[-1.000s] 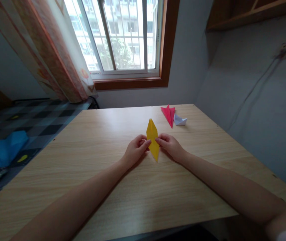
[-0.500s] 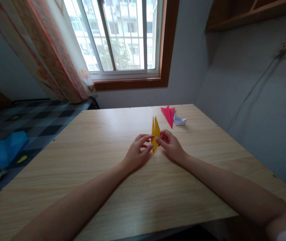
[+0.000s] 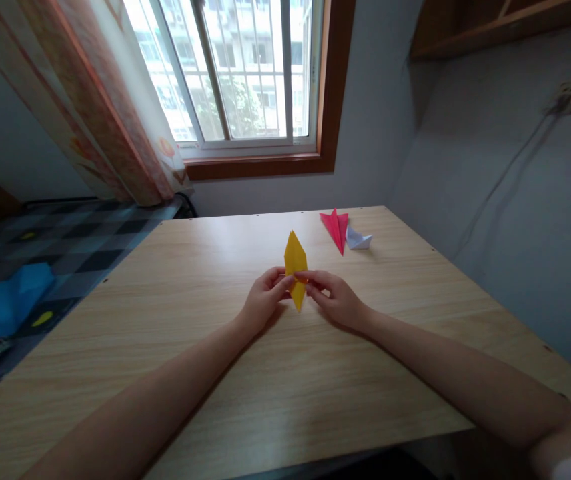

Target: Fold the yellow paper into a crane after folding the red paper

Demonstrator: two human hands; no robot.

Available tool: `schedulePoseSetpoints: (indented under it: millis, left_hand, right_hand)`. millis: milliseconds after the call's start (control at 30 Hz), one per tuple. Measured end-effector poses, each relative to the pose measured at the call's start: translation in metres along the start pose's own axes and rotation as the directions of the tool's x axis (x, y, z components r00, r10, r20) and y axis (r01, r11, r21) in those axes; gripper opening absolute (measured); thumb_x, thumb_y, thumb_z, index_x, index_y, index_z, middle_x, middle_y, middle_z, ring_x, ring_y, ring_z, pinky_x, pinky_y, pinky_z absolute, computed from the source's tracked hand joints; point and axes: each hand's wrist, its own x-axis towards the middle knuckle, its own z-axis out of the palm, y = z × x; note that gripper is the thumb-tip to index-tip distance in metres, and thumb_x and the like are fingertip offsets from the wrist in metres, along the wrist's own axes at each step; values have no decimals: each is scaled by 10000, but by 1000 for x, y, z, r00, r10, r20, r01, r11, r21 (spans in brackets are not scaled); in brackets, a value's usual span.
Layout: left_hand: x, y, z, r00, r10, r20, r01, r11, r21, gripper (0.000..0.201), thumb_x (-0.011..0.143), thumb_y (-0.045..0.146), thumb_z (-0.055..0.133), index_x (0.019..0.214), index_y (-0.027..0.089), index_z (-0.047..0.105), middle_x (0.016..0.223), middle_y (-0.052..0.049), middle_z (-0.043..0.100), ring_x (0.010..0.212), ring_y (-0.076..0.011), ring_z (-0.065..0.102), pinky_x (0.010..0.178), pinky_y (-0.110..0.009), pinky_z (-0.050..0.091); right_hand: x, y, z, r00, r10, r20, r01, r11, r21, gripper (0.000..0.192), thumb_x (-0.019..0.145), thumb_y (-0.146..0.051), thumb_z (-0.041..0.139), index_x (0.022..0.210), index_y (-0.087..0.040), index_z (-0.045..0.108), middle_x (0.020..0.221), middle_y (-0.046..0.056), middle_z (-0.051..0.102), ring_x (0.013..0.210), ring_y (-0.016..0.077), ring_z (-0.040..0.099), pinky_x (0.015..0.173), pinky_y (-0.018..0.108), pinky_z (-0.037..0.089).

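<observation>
A yellow folded paper (image 3: 295, 255), diamond-shaped with a point at top and bottom, stands upright just above the table. My left hand (image 3: 265, 293) grips its left side, thumb in front and fingers behind. At its right edge, my right hand (image 3: 334, 297) has its fingertips pressed to the paper near the middle, the index finger reaching across the front. The backs of the left fingers are partly hidden behind the paper.
A wooden table (image 3: 205, 393) fills the foreground. Toward its back right lie a red folded paper plane (image 3: 335, 230) and a white paper boat (image 3: 359, 239). Blue paper (image 3: 8, 300) rests on the checked bed (image 3: 80, 230) at left. A window (image 3: 245, 73) is ahead.
The yellow paper has moved slightly left and turned, so its two split upper points now show as one broad face. My left thumb now lies on its front; my right index finger reaches across it.
</observation>
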Motion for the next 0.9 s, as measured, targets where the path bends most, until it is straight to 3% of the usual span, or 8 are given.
schedulePoseSetpoints:
  millis: [200, 300, 400, 567, 900]
  left_hand:
    - [1, -2, -1, 999, -40, 14, 41, 999, -4, 425, 723, 459, 798, 960, 148, 629, 888, -58, 731, 790, -183, 690, 713, -299, 553]
    - [0, -3, 1, 998, -56, 37, 56, 998, 15, 434, 714, 465, 802, 954, 153, 620, 832, -35, 723, 734, -159, 679, 676, -266, 534]
    - [-2, -4, 3, 995, -77, 71, 75, 997, 24, 449, 696, 477, 812, 943, 158, 614, 823, -25, 724, 712, -141, 668, 649, -238, 517]
    - [-4, -3, 5, 993, -81, 86, 77, 996, 42, 459, 693, 495, 812, 935, 164, 606, 798, -15, 715, 681, -131, 656, 615, -221, 501]
    - [-2, -6, 4, 994, -77, 78, 74, 996, 41, 466, 699, 508, 802, 948, 169, 603, 824, -31, 720, 717, -152, 670, 643, -241, 510]
  right_hand:
    - [1, 0, -2, 997, 61, -42, -59, 998, 32, 174, 905, -330, 575, 1035, -225, 621, 768, -10, 586, 702, 151, 544, 641, 290, 429]
    - [2, 2, -4, 993, 61, -106, -58, 998, 29, 184, 874, -346, 627, 1006, -241, 552, 709, -46, 509, 657, 143, 504, 609, 276, 401]
    - [2, 7, -4, 985, 38, -170, -33, 999, 32, 285, 838, -336, 677, 1056, -257, 512, 733, -52, 498, 676, 144, 507, 635, 279, 421]
    - [3, 13, -5, 978, 9, -207, -17, 999, -39, 521, 838, -319, 689, 1318, -275, 491, 892, -1, 544, 749, 154, 530, 702, 308, 471]
    - [2, 8, -9, 980, -99, -173, 56, 970, -236, 562, 898, -273, 611, 1439, -339, 476, 944, 23, 534, 717, 151, 506, 721, 340, 488]
